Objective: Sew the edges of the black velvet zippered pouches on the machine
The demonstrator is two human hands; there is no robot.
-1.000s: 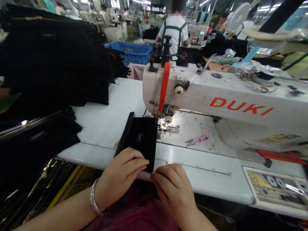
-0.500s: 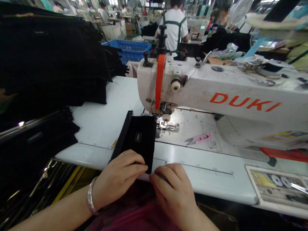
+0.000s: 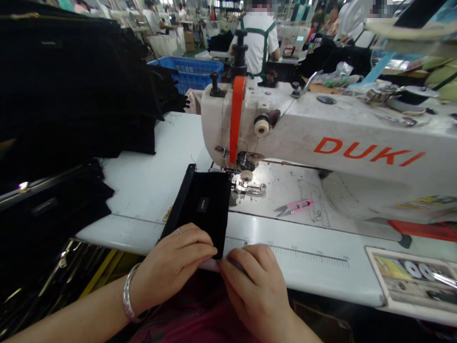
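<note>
A black fabric piece [image 3: 210, 190] with a small label lies on the white sewing table, its far right corner beside the presser foot [image 3: 246, 186] of the sewing machine [image 3: 303, 119]. My left hand [image 3: 182, 262], wearing a ring and bracelet, pinches the near edge of the fabric with fingers pressed together. Right beside it, at the near right corner of the fabric, my right hand [image 3: 253, 281] has its fingers curled closed. What sits between its fingertips is hidden. A gold zipper pull [image 3: 167, 213] shows at the left of the fabric.
Pink thread snips [image 3: 294, 207] lie on the machine bed. Black fabric pieces [image 3: 71, 90] are piled high at the left. Behind the table stands a blue basket [image 3: 193, 71]. A person [image 3: 257, 43] in a white shirt sits beyond the machine, facing away.
Both hands have stayed at the near edge of the fabric, with only a very slight shift left. The view has moved slightly.
</note>
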